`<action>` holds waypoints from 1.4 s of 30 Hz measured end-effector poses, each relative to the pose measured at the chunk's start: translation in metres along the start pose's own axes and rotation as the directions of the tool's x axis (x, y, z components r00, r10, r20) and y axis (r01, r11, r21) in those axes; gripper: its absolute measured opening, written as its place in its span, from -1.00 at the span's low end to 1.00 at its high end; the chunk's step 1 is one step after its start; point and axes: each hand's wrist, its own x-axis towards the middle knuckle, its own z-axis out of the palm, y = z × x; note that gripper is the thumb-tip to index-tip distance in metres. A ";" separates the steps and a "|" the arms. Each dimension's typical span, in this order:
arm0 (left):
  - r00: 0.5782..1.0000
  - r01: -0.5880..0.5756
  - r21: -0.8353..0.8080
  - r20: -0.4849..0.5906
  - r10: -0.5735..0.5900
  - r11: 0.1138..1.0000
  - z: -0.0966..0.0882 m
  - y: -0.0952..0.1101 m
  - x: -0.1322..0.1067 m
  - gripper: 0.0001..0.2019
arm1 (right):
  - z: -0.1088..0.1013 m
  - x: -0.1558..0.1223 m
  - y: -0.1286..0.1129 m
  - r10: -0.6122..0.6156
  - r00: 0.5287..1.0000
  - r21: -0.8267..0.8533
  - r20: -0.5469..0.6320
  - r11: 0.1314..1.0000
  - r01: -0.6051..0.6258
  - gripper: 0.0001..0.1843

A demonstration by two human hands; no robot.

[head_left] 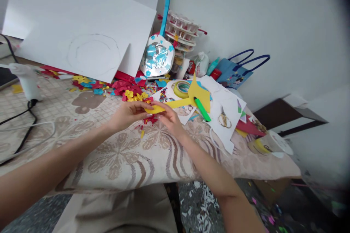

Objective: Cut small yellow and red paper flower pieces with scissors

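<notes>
Between my two hands, just above the table's front middle, is a strip of yellow paper (179, 103). My left hand (130, 115) pinches its left end. My right hand (168, 117) closes on the strip a little further right. The strip runs rightward to a larger yellow sheet (203, 98); whether they are joined I cannot tell. Across that sheet lies a green marker (202, 110) with a black end. Just behind my hands are yellow paper flowers (133, 96) and a heap of red paper flowers (124, 88). Small red scraps lie under my fingers.
Scissors (224, 119) lie on white paper (226, 98) at the right, near a tape roll (182, 89). A glue gun (26, 80) with its cord stands left. White boards (82, 25), a round decorated piece (158, 56) and a blue bag (236, 74) stand behind.
</notes>
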 end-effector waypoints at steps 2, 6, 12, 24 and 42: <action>1.000 0.001 -0.018 0.012 -0.001 1.000 0.002 -0.001 -0.001 -0.79 | 0.007 -0.002 -0.004 -0.015 0.999 -0.053 0.045 0.998 0.017 -0.57; 0.999 0.036 -0.064 -0.011 -0.037 0.997 0.005 0.000 -0.003 -0.83 | 0.012 -0.002 -0.007 -0.037 0.999 -0.084 -0.013 0.996 0.036 -0.59; 0.995 0.074 -0.081 -0.055 -0.079 0.994 0.003 0.000 -0.002 -0.83 | 0.011 -0.002 -0.010 -0.050 0.998 -0.084 -0.046 0.995 0.046 -0.63; 0.982 0.123 -0.139 -0.130 -0.141 0.983 0.006 0.001 -0.003 -0.67 | 0.016 -0.005 -0.006 0.028 0.984 -0.125 -0.178 0.991 -0.051 -0.74; 0.970 0.159 -0.116 -0.167 -0.177 0.980 0.006 -0.001 -0.004 -0.77 | 0.016 -0.006 -0.002 0.035 0.964 -0.142 -0.262 0.987 -0.075 -0.76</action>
